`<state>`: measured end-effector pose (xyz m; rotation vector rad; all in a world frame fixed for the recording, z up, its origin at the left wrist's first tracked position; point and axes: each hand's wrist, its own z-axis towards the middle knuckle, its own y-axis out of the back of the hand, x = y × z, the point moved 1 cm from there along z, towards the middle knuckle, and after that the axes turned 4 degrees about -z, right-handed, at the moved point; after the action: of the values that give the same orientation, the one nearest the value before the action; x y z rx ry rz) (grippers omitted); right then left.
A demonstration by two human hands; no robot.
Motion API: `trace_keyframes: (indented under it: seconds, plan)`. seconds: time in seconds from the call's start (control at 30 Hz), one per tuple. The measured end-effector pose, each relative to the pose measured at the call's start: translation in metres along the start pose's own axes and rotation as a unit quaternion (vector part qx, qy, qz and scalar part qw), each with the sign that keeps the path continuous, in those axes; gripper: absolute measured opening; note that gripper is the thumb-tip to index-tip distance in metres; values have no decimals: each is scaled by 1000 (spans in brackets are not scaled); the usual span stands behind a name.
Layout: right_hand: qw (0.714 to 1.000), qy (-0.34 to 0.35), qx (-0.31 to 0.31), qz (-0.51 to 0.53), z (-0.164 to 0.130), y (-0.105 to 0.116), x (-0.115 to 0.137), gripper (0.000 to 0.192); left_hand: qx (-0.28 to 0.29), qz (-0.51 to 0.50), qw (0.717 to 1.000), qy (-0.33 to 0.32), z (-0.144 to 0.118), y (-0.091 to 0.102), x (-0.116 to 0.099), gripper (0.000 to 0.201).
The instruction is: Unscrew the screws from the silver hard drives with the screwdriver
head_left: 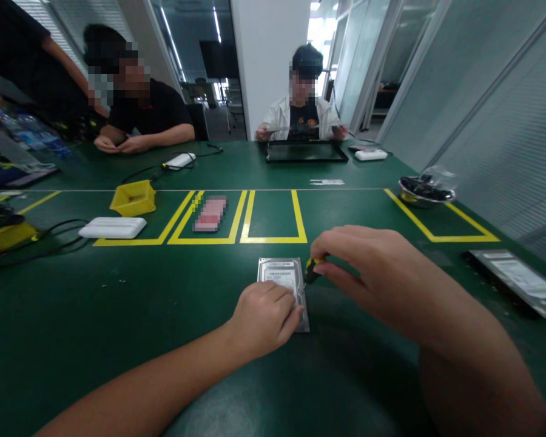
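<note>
A silver hard drive (282, 267) with a white label lies flat on the green table in front of me. Curled fingers of my left hand (266, 315) press down on it, covering its middle and lower left part. My right hand (368, 261) grips a short screwdriver (313, 271) with a yellow and black handle. The tool leans over the drive's right edge, its tip by a screw spot there; whether the tip sits in a screw I cannot tell.
Yellow tape (273, 240) marks boxes beyond the drive. Left stand a yellow bin (134, 198) and a white power strip (113, 227). Right are a second drive-like metal unit (523, 279) and a bowl of dark parts (425, 189). Across the table, a person handles a panel above a black frame (307, 159).
</note>
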<state>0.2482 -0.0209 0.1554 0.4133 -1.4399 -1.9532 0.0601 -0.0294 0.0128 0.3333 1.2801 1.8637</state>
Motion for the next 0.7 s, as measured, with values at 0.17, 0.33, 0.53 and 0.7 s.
trace_keyframes:
  seconds: [0.17, 0.33, 0.53, 0.7]
  plan:
    - [998, 53, 17, 29, -1, 2, 1, 19, 13, -4, 1000, 6, -1, 0, 1, 26]
    - [999, 45, 11, 2, -1, 4, 2, 20, 11, -4, 1000, 8, -1, -1, 1, 26]
    - [1000, 22, 8, -12, -2, 1, 2, 11, 17, -6, 1000, 7, 0, 0, 1, 27]
    - [1000, 0, -6, -21, -2, 1, 2, 9, 15, -4, 1000, 7, 0, -1, 1, 27]
